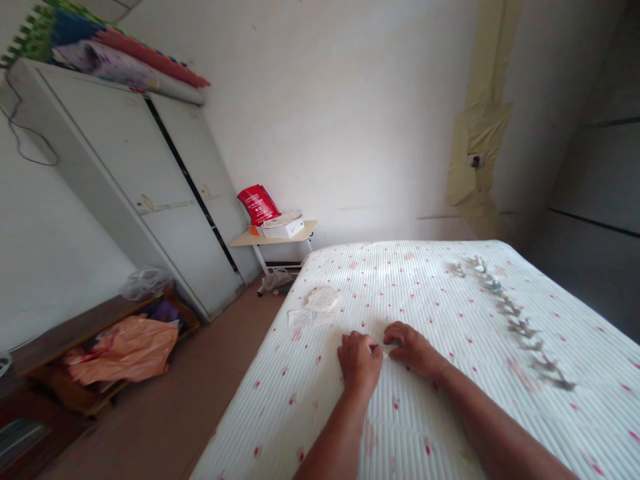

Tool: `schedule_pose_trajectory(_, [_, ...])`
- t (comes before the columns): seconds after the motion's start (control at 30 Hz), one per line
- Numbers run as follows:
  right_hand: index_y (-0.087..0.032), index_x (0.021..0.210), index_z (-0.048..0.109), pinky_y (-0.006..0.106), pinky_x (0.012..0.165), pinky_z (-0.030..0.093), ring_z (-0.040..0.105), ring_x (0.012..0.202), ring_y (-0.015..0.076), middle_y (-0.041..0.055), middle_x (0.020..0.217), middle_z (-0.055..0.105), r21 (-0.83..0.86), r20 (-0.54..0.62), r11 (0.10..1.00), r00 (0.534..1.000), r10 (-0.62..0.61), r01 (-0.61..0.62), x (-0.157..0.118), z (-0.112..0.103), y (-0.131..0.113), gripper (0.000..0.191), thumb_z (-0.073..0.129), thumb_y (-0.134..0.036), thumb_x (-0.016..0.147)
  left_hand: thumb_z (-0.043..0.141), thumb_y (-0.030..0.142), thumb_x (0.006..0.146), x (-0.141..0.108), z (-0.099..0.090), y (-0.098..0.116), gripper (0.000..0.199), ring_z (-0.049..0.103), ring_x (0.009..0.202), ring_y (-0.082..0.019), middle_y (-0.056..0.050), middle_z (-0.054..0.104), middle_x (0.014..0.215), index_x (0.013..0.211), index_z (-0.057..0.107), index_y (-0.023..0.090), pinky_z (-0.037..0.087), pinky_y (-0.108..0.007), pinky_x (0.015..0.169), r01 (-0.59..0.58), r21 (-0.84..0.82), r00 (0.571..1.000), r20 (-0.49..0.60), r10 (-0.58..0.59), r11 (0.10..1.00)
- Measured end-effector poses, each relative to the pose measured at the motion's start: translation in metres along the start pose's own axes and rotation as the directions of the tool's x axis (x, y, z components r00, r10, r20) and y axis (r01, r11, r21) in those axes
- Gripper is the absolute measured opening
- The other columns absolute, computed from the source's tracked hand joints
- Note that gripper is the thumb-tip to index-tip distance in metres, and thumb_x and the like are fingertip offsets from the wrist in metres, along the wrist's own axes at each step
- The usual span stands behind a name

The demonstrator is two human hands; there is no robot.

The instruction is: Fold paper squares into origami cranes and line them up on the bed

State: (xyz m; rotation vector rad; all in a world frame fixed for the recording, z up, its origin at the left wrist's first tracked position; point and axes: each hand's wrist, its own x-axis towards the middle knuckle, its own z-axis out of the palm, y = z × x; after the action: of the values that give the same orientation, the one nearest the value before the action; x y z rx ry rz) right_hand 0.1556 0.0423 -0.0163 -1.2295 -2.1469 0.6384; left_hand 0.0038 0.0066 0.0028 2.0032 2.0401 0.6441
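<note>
My left hand is over the bed, its fingers curled and its thumb pinched against the forefinger. Close on its right is my right hand, with bent fingers and the thumb tip low near the sheet. Between the fingertips of both hands shows a small white piece of paper, partly hidden and hard to make out. Beyond my left hand lie several loose paper sheets with printed lines. A row of small greyish folded-looking figures runs along the right side of the bed, blurred.
The bed has a white ribbed cover with red dots. A small side table holds a red bag and a white box. A grey cabinet and a low wooden bench with an orange plastic bag stand left.
</note>
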Motion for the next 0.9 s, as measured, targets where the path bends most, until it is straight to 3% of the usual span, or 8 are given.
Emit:
schedule_pose_trajectory(0.57, [-0.017, 0.073, 0.061, 0.028, 0.082, 0.042, 0.056, 0.089, 0.0179, 0.006, 0.091, 0.061, -0.018, 0.002, 1.0, 1.0, 0.001, -0.001, 0.0, 0.0, 0.0, 0.026, 0.049, 0.0, 0.057, 0.058, 0.027, 0.075, 0.0, 0.002, 0.003, 0.009, 0.052, 0.095, -0.019, -0.002, 0.062, 0.09, 0.076, 0.065, 0.023, 0.033, -0.031, 0.079, 0.02, 0.042, 0.999, 0.027, -0.021, 0.999])
schedule_pose_trajectory(0.9, [-0.018, 0.073, 0.063, 0.03, 0.084, 0.042, 0.056, 0.091, 0.0186, 0.006, 0.091, 0.062, 0.036, -0.009, 0.998, 0.999, -0.048, 0.049, -0.002, -0.003, -0.004, 0.024, 0.05, -0.002, 0.059, 0.058, 0.015, 0.07, 0.002, 0.013, -0.004, 0.009, 0.057, 0.082, -0.015, 0.002, 0.067, 0.078, 0.07, 0.064, 0.022, 0.033, -0.029, 0.077, -0.065, -0.099, 0.994, -0.089, 0.056, 0.993])
